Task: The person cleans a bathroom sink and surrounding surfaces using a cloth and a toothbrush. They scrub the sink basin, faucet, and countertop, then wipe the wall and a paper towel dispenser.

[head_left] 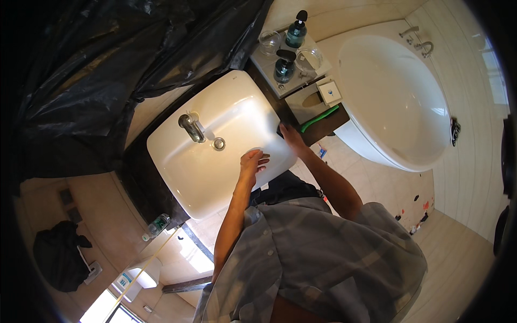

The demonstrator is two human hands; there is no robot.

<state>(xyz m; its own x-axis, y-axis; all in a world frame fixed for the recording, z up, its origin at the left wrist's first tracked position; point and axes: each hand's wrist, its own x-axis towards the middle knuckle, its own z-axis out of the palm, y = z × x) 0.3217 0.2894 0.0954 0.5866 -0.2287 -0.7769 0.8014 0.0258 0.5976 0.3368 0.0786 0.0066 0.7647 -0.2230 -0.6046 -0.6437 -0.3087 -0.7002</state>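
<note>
Over the near part of the white washbasin [186, 185] hovers my left hand [253, 162], its fingers loosely bent and apart, with nothing visible in it. My right hand [293, 140] is at the basin's right rim, fingers together around a small dark thing [280, 130] that I cannot make out against the black counter. Behind the hands stands a chrome faucet [191, 128], and a round metal drain [218, 144] lies beside it. Close to my right hand, a green-handled tool [320, 118] rests on the counter.
Two dark pump bottles [295, 35] and clear glass bowls [308, 59] stand on a tray, near a tissue box [307, 102] and a small white box [329, 92]. A bathtub [396, 102] is at the right. Black plastic sheeting [97, 81] hangs at the left; a clear bottle [157, 226] stands below.
</note>
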